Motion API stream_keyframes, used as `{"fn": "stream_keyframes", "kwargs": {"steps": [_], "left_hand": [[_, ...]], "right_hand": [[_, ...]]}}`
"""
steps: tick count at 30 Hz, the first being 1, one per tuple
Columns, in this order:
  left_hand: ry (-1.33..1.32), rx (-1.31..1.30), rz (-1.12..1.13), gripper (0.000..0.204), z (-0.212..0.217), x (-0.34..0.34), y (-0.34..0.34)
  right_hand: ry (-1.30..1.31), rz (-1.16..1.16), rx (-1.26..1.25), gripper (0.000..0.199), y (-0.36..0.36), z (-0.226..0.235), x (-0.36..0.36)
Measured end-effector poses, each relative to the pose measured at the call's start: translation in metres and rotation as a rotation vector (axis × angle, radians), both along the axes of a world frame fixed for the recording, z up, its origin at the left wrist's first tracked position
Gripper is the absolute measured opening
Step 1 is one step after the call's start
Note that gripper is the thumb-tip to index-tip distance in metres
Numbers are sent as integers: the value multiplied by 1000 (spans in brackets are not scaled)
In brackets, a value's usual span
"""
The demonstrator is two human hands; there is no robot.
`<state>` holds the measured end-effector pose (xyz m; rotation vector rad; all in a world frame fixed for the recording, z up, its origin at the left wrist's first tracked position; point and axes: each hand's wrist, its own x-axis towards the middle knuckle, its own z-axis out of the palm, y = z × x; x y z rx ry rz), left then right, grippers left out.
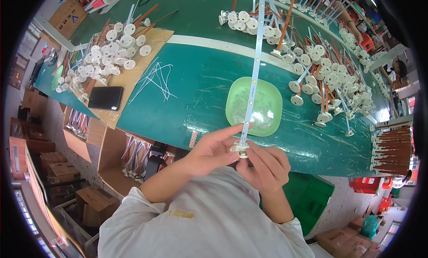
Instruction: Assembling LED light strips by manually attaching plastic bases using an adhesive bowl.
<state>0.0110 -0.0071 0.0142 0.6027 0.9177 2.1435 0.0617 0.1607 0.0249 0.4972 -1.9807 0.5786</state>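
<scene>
An LED strip point(254, 77) on a narrow pale bar stands out from my hands toward the far side of the bench, with a white round base point(240, 148) at its near end. My left hand point(206, 154) grips the base with thumb and fingers, its index finger stretched toward the strip's lower end. On the other side, my right hand point(269, 168) is closed at the same base, its fingertips pinching there. Whatever small part lies between the right fingertips is hidden. Just behind the hands, a light green tray point(231, 91) holds small clear or shiny pieces.
Loose white wires point(157, 82) lie on the green bench point(187, 71). Strips with white round bases pile up on cardboard point(154, 39) at left and at right point(332, 75). A black phone point(105, 98) rests on the cardboard. Below are an open box point(109, 162) and a green crate point(314, 195).
</scene>
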Motion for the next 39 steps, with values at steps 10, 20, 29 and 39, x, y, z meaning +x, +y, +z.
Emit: {"fn": "stream_keyframes", "kwargs": {"steps": [10, 20, 29, 39], "left_hand": [[407, -110, 651, 56, 53, -72, -138], [652, -1909, 1571, 38, 72, -198, -537], [1483, -2251, 1249, 40, -8, -309, -703], [1082, -2062, 1527, 37, 92, -280, -563]], "right_hand": [[-159, 83, 45, 16, -27, -6, -10], [-498, 41, 237, 28, -116, -34, -41], [-519, -82, 265, 32, -119, -28, -49], [-553, -93, 158, 29, -101, -26, -39]]}}
